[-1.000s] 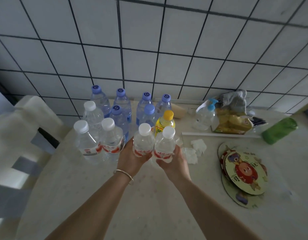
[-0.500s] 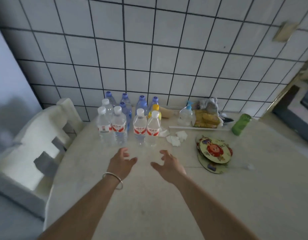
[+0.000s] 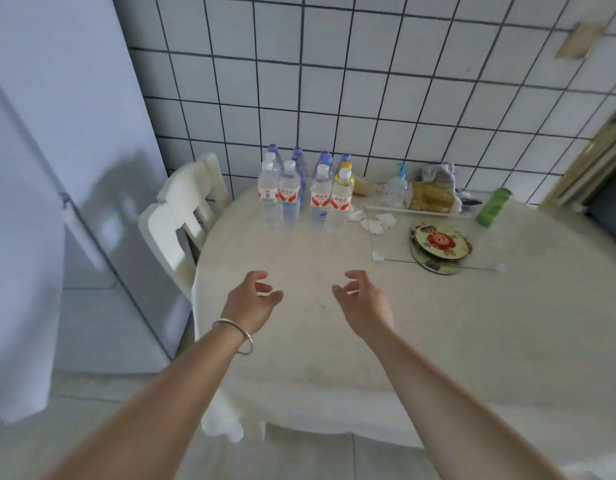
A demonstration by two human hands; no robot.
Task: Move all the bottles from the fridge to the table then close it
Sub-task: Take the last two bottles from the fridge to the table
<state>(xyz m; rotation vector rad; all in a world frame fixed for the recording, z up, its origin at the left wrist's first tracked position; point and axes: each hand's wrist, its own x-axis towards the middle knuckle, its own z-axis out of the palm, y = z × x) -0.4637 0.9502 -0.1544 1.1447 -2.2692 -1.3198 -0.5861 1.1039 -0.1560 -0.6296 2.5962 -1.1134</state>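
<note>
1. Bottles (image 3: 304, 188) stand upright in a tight cluster at the far side of the table (image 3: 368, 341), against the tiled wall (image 3: 368, 81).
2. The front row is four clear bottles with white caps and red-and-white labels, two on the left touching each other and two on the right touching each other, with a narrow gap between the pairs.
3. Behind them stand blue-capped bottles, and a yellow-capped bottle (image 3: 346, 167) peeks out just behind the rightmost front one.
4. The left hand (image 3: 252, 301) hangs over the middle of the table, well apart from the bottles, fingers loosely curled and holding nothing; a thin metal bangle (image 3: 235, 334) sits on its wrist.
5. The right hand (image 3: 363, 301) is level with it and likewise released, fingers relaxed and half-bent, thumb pointing toward the other hand, nothing in its grasp.
6. Both hands are nearer the viewer than the cluster, with bare tablecloth between fingers and bottles.
7. The fridge (image 3: 67, 150) fills the left side of the view as a pale surface; whether its door is closed cannot be told from here.
8. A white chair (image 3: 182, 216) stands between the fridge and the table.
9. To the right of the bottles lie crumpled white paper scraps (image 3: 375, 221), a clear pump bottle (image 3: 396, 192), a yellowish packet (image 3: 427, 197), a green cylinder (image 3: 491, 207) lying tilted, and a stack of round cartoon-printed mats (image 3: 439, 247).
</note>
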